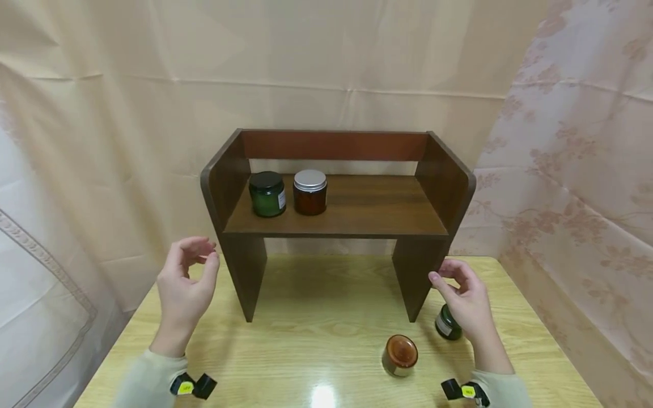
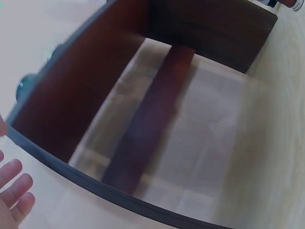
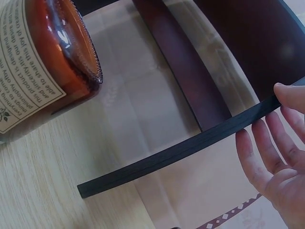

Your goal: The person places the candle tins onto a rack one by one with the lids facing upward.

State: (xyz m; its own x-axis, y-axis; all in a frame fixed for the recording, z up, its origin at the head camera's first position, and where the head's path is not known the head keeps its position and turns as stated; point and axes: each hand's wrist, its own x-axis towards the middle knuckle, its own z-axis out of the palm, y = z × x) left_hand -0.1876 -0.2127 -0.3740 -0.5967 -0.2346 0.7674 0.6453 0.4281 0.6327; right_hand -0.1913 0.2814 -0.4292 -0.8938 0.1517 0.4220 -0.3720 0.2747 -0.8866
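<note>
A dark brown wooden desk shelf (image 1: 336, 225) stands upright on the table. My right hand (image 1: 466, 294) is at the front edge of its right side panel (image 3: 167, 157). The thumb (image 3: 288, 94) lies across that edge and the fingertips meet the outer side, pinching the panel. Beside the left side panel (image 1: 237, 266), my left hand (image 1: 186, 283) hovers with loosely bent fingers, holding nothing. In the left wrist view those fingers (image 2: 19, 188) are apart from the panel. On the shelf board sit a green jar with a black lid (image 1: 267, 194) and an amber jar with a silver lid (image 1: 310, 192).
An amber glass jar (image 1: 400, 355) with a printed label stands on the table (image 1: 285, 362), in front of the shelf's right side. A small dark green jar (image 1: 449, 323) is partly hidden by my right hand. Cream curtain cloth (image 1: 326, 68) hangs behind; patterned cloth (image 1: 576, 141) hangs at right.
</note>
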